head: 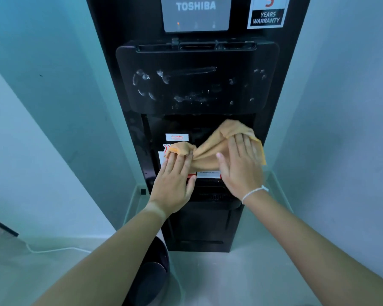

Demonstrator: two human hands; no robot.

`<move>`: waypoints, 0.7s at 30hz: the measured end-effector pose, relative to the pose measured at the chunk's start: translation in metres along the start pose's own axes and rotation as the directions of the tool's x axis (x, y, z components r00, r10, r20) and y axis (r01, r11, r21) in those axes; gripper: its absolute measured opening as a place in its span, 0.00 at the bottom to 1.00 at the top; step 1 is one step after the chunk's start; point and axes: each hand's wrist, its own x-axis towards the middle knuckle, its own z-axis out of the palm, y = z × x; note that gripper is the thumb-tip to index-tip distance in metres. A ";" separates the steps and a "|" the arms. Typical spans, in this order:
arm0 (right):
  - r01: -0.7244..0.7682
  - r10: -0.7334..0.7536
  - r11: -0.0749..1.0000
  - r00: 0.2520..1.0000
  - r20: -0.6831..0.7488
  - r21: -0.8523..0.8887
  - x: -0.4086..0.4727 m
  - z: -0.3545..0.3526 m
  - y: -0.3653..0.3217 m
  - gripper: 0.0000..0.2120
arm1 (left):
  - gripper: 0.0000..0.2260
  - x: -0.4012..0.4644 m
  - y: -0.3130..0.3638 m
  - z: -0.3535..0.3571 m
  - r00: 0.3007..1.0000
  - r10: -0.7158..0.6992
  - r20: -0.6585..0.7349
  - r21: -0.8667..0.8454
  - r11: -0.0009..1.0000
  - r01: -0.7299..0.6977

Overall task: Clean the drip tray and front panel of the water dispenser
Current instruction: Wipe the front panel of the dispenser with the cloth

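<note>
Front-panel wiping step. Left hand (175, 173) and right hand (241, 164), fingers flat and apart, press an orange cloth (210, 151) against the recessed dispensing bay of the black Toshiba water dispenser (197, 89). Next, judging by position: work downward to the drip tray (212, 195), just below.

Light's even and cool, blue-teal cast on my walls. Wide-angle bends edges, worst at 3 and 9 o'clock. My right hand (241, 166) shows slight motion blur. Dispenser's black front panel (195, 80) gives dull glare on smears, recess below dim.
</note>
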 end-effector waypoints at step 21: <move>0.115 -0.115 0.993 0.993 -0.002 -0.019 0.003 0.027 -0.056 0.26 | 0.25 -0.002 -0.074 -0.030 0.995 -0.047 -0.088 0.135 0.989 0.058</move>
